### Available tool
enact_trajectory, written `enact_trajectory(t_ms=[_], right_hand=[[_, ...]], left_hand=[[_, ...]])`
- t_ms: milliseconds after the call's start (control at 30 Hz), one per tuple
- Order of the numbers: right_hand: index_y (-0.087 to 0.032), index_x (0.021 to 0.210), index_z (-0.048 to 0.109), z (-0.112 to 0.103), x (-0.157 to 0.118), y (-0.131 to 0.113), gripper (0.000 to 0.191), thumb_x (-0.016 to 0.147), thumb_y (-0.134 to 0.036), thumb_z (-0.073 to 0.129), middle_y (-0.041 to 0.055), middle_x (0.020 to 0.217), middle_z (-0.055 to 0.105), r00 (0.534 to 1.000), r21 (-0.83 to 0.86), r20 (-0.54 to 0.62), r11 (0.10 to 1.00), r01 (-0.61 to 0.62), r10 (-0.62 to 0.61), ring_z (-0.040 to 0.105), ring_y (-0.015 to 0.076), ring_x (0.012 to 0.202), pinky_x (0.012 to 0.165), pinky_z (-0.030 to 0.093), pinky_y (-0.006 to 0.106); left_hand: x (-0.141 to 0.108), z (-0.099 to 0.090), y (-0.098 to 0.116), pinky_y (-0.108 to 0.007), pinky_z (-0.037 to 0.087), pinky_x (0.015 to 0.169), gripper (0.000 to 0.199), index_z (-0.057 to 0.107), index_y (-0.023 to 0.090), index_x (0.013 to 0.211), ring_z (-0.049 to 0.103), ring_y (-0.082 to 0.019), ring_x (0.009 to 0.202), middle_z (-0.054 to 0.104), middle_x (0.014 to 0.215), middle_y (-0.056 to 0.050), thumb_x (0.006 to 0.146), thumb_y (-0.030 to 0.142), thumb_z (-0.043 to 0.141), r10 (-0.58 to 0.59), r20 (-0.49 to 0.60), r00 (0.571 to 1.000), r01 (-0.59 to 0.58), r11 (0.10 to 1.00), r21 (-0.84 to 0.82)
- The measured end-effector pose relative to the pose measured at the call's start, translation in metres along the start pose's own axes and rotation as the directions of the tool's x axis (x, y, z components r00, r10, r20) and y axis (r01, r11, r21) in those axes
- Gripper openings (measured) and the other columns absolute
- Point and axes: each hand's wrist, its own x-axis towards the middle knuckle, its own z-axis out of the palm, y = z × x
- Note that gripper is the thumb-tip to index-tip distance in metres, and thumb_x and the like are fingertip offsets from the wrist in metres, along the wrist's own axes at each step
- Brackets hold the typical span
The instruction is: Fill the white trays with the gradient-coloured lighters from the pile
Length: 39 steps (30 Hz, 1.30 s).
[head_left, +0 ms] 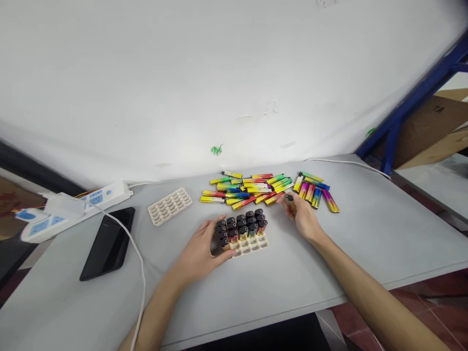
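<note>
A cream tray (253, 250) with rows of oval slots stands in front of me. Upright lighters (243, 233) with black tops fill its back rows and the left end, and bare slots show along its front. My left hand (201, 251) wraps round the tray's left end, thumb at the front edge and fingers behind. To the right of the tray, my right hand (302, 214) is closed on a lighter (288, 197) whose black top shows above the fingers; the rest is mostly hidden. Just beyond that hand lies a loose pile of shiny multicoloured lighters (252, 187).
More lighters (316, 190) lie at the right of the pile. A second cream tray (170, 206) with no lighters lies back left. Farther left are a black phone-like device (108, 243), a white power strip (106, 195) and a white cable (141, 263). A wall closes off the back.
</note>
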Motion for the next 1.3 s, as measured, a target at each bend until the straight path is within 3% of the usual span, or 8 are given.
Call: enact_trajectory(t_ms=[167,300,500,667,833,1067,1300], right_hand=[[-0.021,0.088,0.058,-0.003,-0.020,-0.018,0.029,0.096,-0.047,0.048,0.0035,0.085,0.059,0.984,-0.279,0.082,0.945,0.174,-0.157,0.055,0.0179,0.080,0.073,0.046,0.031],[-0.022,0.093,0.065,-0.010,-0.050,-0.045,0.018,0.093,-0.039,0.058,0.0071,0.091,0.061,0.951,-0.426,0.101,0.851,0.307,-0.292,0.058,0.0196,0.084,0.063,0.048,0.029],[-0.023,0.108,0.062,0.000,-0.076,-0.083,0.015,0.094,-0.028,0.059,0.0042,0.089,0.064,0.887,-0.370,0.287,0.812,0.451,-0.362,0.061,0.0133,0.070,0.058,0.051,0.025],[-0.021,0.111,0.060,0.033,-0.074,-0.079,0.018,0.094,-0.027,0.059,0.0051,0.097,0.069,0.850,-0.335,0.345,0.794,0.507,-0.397,0.067,0.0148,0.079,0.068,0.056,0.027],[-0.021,0.108,0.062,0.056,-0.072,-0.074,0.015,0.095,-0.026,0.056,0.0046,0.095,0.071,0.836,-0.440,0.366,0.716,0.542,-0.409,0.068,0.0157,0.075,0.065,0.055,0.028],[-0.019,0.103,0.065,0.056,-0.070,-0.086,0.012,0.095,-0.024,0.057,0.0038,0.090,0.070,0.803,-0.554,0.401,0.581,0.596,-0.441,0.068,0.0169,0.072,0.059,0.049,0.028],[-0.019,0.102,0.066,0.051,-0.067,-0.090,0.014,0.096,-0.028,0.055,0.0037,0.087,0.069,0.779,-0.578,0.454,0.523,0.626,-0.431,0.067,0.0178,0.071,0.059,0.047,0.029]], left_hand=[[0.000,0.004,-0.002,-0.046,0.039,0.112,0.083,0.028,0.024,0.151,0.044,-0.030,0.135,0.051,0.140,-0.012,0.083,0.052,0.067,-0.014,-0.008,1.000,0.014,1.000,-0.001],[0.001,0.007,-0.004,-0.046,0.040,0.110,0.087,0.027,0.024,0.152,0.045,-0.031,0.134,0.052,0.138,-0.012,0.081,0.053,0.068,0.002,-0.031,1.000,-0.003,1.000,-0.003],[0.001,0.007,-0.004,-0.044,0.039,0.111,0.089,0.025,0.022,0.153,0.044,-0.030,0.134,0.051,0.138,-0.012,0.081,0.053,0.069,0.010,-0.017,1.000,-0.009,1.000,0.012],[0.001,0.007,-0.005,-0.045,0.040,0.110,0.089,0.027,0.025,0.152,0.042,-0.032,0.136,0.051,0.140,-0.012,0.080,0.051,0.071,0.031,-0.028,0.999,-0.031,0.999,-0.009],[0.001,0.006,-0.004,-0.048,0.041,0.109,0.088,0.028,0.023,0.152,0.043,-0.033,0.135,0.053,0.138,-0.013,0.080,0.054,0.070,0.043,-0.024,0.999,-0.044,0.999,-0.029],[0.002,0.005,-0.001,-0.047,0.040,0.110,0.090,0.028,0.022,0.151,0.044,-0.032,0.134,0.053,0.136,-0.013,0.079,0.057,0.069,0.007,-0.016,1.000,-0.008,1.000,-0.027],[0.002,0.006,-0.004,-0.045,0.039,0.111,0.090,0.026,0.022,0.152,0.042,-0.031,0.136,0.053,0.137,-0.012,0.081,0.056,0.068,0.006,-0.016,1.000,-0.006,1.000,0.007]])
